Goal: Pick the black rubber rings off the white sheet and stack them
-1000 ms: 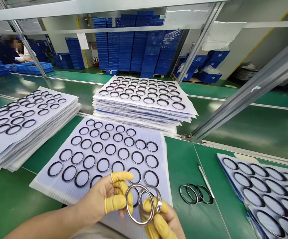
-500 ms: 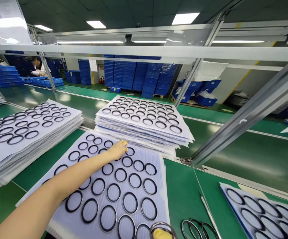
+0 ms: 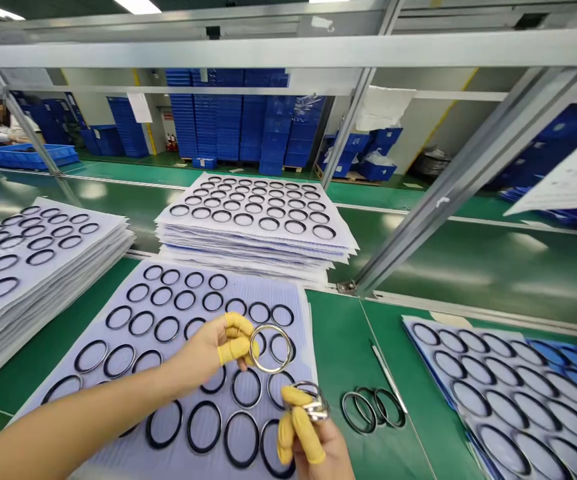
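My left hand [image 3: 218,343], in yellow finger covers, pinches one shiny metal ring [image 3: 270,370] between thumb and fingers above the sheet. To its right and closer to me, my right hand [image 3: 313,450] grips a small bunch of similar rings [image 3: 320,408]; its fingers are covered in yellow too. The two hands are close together but apart. Beneath them lies a pale foam-like sheet [image 3: 263,288] with rows of dark-edged rings [image 3: 241,463]. My left forearm hides some of these rings.
Stacked sheets bearing rings stand behind [image 3: 256,233] and at left [image 3: 93,260]. On the green table [image 3: 338,347] at right lie several loose rings [image 3: 358,427], a thin pen-like rod [image 3: 388,380] and another ring-covered sheet [image 3: 468,427]. A metal post [image 3: 433,193] slants up behind.
My left hand has come back from the sheet's far rows towards my right hand, now with a ring. My right hand has risen into view with its bunch. The camera view has turned right.
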The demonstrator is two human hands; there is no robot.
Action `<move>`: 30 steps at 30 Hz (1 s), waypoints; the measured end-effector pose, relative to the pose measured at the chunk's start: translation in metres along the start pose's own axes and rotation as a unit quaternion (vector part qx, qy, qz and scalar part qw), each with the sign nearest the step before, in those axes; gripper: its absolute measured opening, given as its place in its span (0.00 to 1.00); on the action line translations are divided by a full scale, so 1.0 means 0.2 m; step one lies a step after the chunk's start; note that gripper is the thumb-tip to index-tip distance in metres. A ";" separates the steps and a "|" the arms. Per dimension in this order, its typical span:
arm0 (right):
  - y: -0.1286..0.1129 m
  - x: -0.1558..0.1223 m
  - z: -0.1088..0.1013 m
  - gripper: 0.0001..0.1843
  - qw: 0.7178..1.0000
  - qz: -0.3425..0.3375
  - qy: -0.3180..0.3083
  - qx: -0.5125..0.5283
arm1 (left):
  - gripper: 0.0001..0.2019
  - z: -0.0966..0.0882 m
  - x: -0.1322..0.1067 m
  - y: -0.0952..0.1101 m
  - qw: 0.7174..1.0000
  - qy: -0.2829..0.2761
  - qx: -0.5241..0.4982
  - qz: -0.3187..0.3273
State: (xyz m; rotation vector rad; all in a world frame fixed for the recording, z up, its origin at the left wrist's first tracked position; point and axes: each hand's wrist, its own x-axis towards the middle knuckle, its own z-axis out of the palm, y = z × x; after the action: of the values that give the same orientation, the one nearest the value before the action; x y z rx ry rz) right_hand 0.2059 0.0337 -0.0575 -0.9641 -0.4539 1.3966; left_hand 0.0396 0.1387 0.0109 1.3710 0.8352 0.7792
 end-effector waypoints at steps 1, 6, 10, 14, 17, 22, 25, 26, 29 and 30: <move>-0.01 0.00 0.03 0.17 1.000 -0.002 -0.002 -0.002 | 0.14 0.03 -0.05 0.01 0.999 -0.004 -0.047 -0.012; -0.06 -0.05 0.12 0.16 0.999 0.013 -0.038 0.026 | 0.13 0.10 -0.17 -0.01 0.993 -0.009 -0.112 -0.025; -0.09 -0.09 0.13 0.15 0.998 0.017 -0.043 0.042 | 0.11 0.11 -0.19 -0.03 0.989 -0.034 -0.137 -0.041; -0.08 -0.10 0.12 0.12 0.997 0.011 -0.060 0.040 | 0.14 0.11 -0.18 -0.02 0.975 -0.057 -0.200 -0.073; -0.07 -0.10 0.12 0.12 0.996 -0.002 -0.080 0.038 | 0.15 0.10 -0.18 0.00 0.970 -0.061 -0.212 -0.100; -0.07 -0.11 0.12 0.12 0.993 -0.004 -0.111 0.037 | 0.15 0.10 -0.19 0.01 0.970 -0.057 -0.198 -0.126; -0.07 -0.11 0.12 0.12 0.992 0.003 -0.115 0.047 | 0.15 0.10 -0.20 0.02 0.971 -0.057 -0.199 -0.118; -0.07 -0.11 0.12 0.12 0.992 0.007 -0.115 0.052 | 0.15 0.10 -0.21 0.02 0.972 -0.059 -0.199 -0.113; -0.06 -0.11 0.12 0.13 0.991 0.022 -0.118 0.064 | 0.12 0.10 -0.22 0.02 0.973 -0.063 -0.198 -0.098; -0.05 -0.11 0.11 0.13 0.990 0.026 -0.121 0.067 | 0.11 0.10 -0.22 0.02 0.974 -0.064 -0.198 -0.093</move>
State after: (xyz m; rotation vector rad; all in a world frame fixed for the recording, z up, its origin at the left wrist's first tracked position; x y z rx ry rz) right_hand 0.1911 0.0200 -0.0303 -0.7051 -0.5118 1.5788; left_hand 0.0346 0.0913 0.0181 0.9624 0.6529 0.6621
